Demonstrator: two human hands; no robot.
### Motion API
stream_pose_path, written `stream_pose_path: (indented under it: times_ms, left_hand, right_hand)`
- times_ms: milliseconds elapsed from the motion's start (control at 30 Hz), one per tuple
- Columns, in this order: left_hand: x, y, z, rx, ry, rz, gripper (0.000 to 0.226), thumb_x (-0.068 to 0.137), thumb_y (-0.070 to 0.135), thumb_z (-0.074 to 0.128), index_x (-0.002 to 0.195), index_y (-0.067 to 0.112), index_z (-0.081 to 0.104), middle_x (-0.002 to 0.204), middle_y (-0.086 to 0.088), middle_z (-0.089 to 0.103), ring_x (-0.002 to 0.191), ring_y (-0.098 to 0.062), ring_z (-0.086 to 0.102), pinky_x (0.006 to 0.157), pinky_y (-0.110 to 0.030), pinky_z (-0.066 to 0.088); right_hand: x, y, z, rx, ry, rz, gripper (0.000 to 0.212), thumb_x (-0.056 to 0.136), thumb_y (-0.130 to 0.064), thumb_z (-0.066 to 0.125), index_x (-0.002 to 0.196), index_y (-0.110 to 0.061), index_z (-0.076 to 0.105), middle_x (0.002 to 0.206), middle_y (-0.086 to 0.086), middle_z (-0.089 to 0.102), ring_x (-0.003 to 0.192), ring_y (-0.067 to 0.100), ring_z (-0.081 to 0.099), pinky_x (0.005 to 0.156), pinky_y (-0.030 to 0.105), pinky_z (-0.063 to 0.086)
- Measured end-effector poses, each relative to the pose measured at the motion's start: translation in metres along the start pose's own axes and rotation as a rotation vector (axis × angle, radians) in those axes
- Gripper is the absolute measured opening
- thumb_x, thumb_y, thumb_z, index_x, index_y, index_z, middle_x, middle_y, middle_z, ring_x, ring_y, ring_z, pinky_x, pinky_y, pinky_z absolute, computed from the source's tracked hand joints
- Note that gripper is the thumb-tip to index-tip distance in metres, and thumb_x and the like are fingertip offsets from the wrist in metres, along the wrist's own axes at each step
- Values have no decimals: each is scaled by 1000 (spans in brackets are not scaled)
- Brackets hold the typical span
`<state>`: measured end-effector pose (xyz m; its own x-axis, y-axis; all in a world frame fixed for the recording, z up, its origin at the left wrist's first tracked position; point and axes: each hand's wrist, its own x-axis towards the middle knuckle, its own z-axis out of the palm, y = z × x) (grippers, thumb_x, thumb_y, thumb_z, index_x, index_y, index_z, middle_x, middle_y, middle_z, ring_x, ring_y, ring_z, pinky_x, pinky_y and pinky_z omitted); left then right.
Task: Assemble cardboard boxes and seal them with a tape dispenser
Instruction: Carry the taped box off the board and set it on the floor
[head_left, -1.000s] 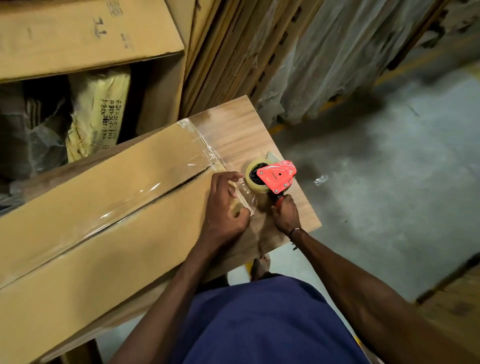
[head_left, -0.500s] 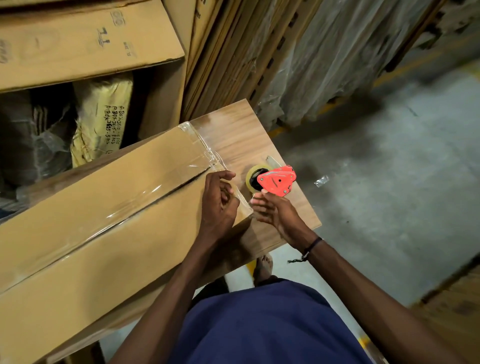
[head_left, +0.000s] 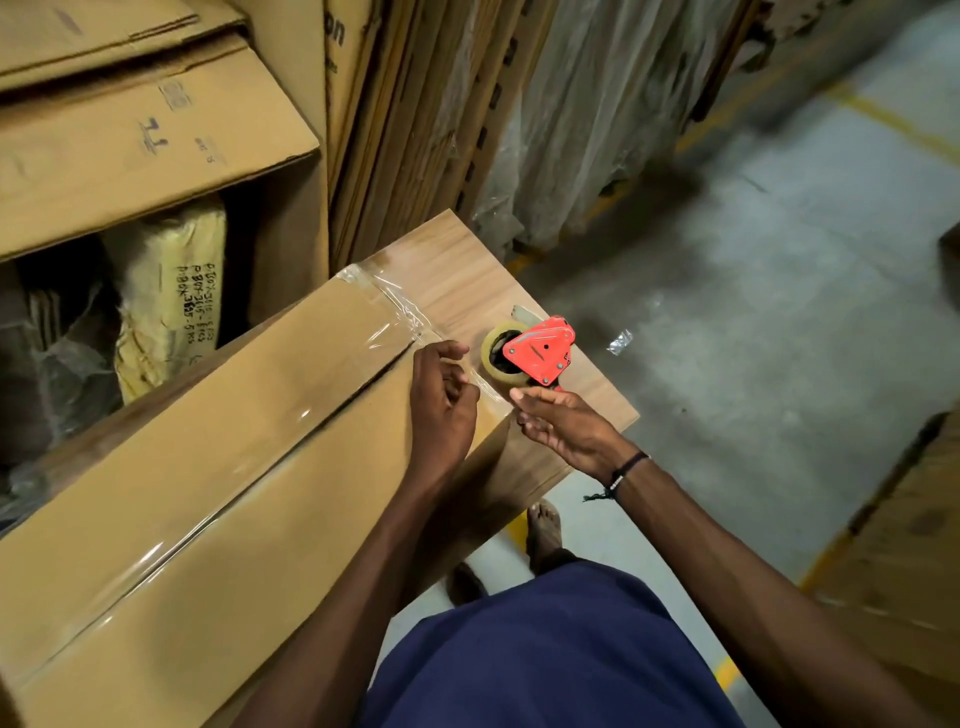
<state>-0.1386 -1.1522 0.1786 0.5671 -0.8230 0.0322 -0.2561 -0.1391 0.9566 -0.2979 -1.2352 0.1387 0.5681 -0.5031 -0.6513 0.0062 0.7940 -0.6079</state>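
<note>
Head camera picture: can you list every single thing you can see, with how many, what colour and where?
cardboard box: one, brown, lying on the table, seam taped
tape dispenser: one, red, on the table right of the box
table: one, wood-brown, under the box
stacked cartons: several, brown, upper left
floor: grey, right
left hand: fingers curled at the box end
right hand: fingers straight, below the dispenser

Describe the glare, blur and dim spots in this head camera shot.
Head view: white glare streaks run along the clear tape on the cardboard box; the floor and the picture's edges are blurred and curve with the wide lens; the recess with the yellow bundle is dim; both hands are sharp.
</note>
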Motion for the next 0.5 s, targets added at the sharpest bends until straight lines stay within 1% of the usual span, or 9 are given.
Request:
stream_pose_path:
  times_ms: [67,133,167,233,267,300,367,433,500]
  left_hand:
    - [-1,0,0,8,-6,18,48,78,-2,51,114,28,56,110,-7,55,86,-21,55,72,-31,49]
    - [-2,-1,0,19,-8,30,46,78,-4,51,115,22,57,111,-6,54,84,-20,54,71,-31,49]
    - [-2,0,0,23,-6,33,45,78,-4,51,115,20,57,110,-5,54,83,-19,54,71,-32,49]
    - [-3,0,0,35,-1,35,44,77,-5,51,115,18,57,108,-5,53,81,-18,53,69,-30,48]
    - [-3,1,1,42,0,38,44,77,-6,51,114,18,57,108,-4,53,81,-18,53,69,-30,48]
    - [-3,2,1,48,-2,40,45,78,-8,52,114,17,57,109,-3,53,81,-18,53,69,-29,48]
    - [-3,2,1,57,-6,29,46,79,-11,52,114,17,57,110,-2,53,82,-18,54,70,-26,48]
    - [-1,4,0,66,4,15,46,80,-12,51,114,18,58,112,-2,53,82,-17,54,71,-23,46]
    - [2,7,-3,100,31,32,46,82,-14,50,113,18,60,113,-1,52,81,-15,54,70,-21,45]
  right_hand:
    - [1,6,2,29,11,19,22,91,-12,74,112,-7,70,79,-1,68,66,4,61,61,13,54]
    - [6,15,7,157,39,62,38,79,-12,77,115,-6,66,72,-1,64,58,3,59,52,11,50]
    - [9,20,7,230,50,74,39,78,-11,76,115,-6,65,69,-1,63,54,3,59,48,11,48]
    - [10,23,6,263,68,83,20,89,-6,71,108,-5,67,67,-1,66,51,2,58,46,11,46]
    - [10,23,3,200,90,88,13,93,-4,69,105,-7,67,69,-2,68,51,2,56,49,11,46]
    - [10,22,-1,88,130,78,12,93,-4,72,104,-8,68,73,-2,69,54,3,55,52,13,46]
    - [10,15,-7,-189,267,-8,22,88,-4,80,108,-5,71,79,0,68,64,7,54,56,17,45]
    - [10,3,-9,-340,341,-191,20,91,-4,77,110,0,74,83,7,69,68,10,59,55,17,48]
    - [10,-11,-1,-504,320,-411,14,97,-8,70,109,-6,78,91,8,76,76,12,70,68,22,55]
